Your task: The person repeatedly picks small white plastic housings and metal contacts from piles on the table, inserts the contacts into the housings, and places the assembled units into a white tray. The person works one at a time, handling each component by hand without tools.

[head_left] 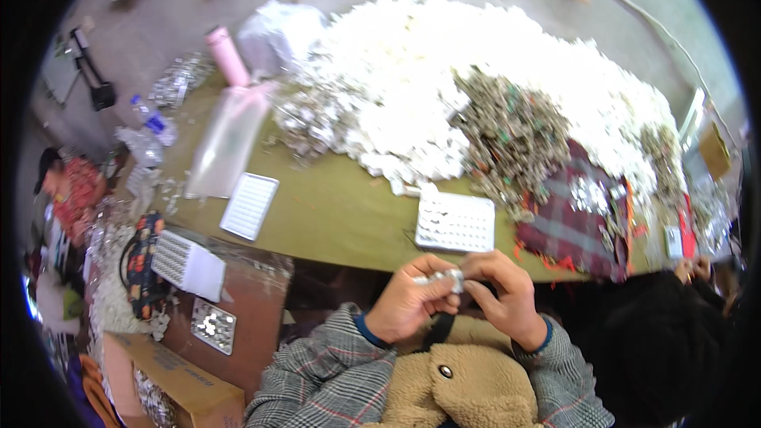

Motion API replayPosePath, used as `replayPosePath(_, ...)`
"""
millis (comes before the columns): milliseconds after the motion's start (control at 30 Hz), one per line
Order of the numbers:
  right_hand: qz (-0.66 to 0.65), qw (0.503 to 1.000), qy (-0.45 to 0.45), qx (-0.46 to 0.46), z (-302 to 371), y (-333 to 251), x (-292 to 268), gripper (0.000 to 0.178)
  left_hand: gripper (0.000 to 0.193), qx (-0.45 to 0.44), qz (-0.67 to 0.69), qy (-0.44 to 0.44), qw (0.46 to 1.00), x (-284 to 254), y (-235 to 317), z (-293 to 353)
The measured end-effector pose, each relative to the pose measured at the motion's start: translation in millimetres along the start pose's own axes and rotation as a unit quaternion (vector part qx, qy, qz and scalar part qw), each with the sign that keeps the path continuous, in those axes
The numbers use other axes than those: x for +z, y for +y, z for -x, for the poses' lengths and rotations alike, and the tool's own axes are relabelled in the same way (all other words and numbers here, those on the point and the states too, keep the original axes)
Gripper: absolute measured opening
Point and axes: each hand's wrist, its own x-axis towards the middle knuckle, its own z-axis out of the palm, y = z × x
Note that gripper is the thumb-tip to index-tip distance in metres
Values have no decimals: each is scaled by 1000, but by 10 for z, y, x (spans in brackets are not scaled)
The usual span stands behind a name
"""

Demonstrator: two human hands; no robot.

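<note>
In front of my chest both hands meet over a small white and silvery piece [453,276], too small to tell its kind. My left hand [406,301] is closed, pinching the piece between thumb and fingers. From the other side my right hand [503,293] is closed too, its thumb and fingertips on the piece's right end. Just beyond my hands, at the table's near edge, lies a white tray [483,247] with rows of small round spots, partly filled with silvery bits.
Behind the tray rises a big heap of white pieces [412,71], with a grey-brown heap [511,131] against it. A plaid cloth [571,230] lies right. Leftward are a second white tray [250,206], a plastic bag [226,139] and a pink bottle [227,55]. A cardboard box [182,376] stands lower left.
</note>
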Motion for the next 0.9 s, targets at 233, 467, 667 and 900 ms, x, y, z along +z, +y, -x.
replayPosePath(233,36,999,10,-16,48,117,31,17,16,-11,-70,44,997,114,31,-44)
replayPosePath(467,47,995,93,2,87,259,-300,20,18,349,-407,74,841,607,1323,-215)
replayPosePath(667,20,996,70,43,198,338,-387,13,22,320,-651,201,659,574,2871,-941)
replayPosePath(900,53,992,80,87,208,433,-548,12,22,269,-879,298,257,-182,3421,-1073)
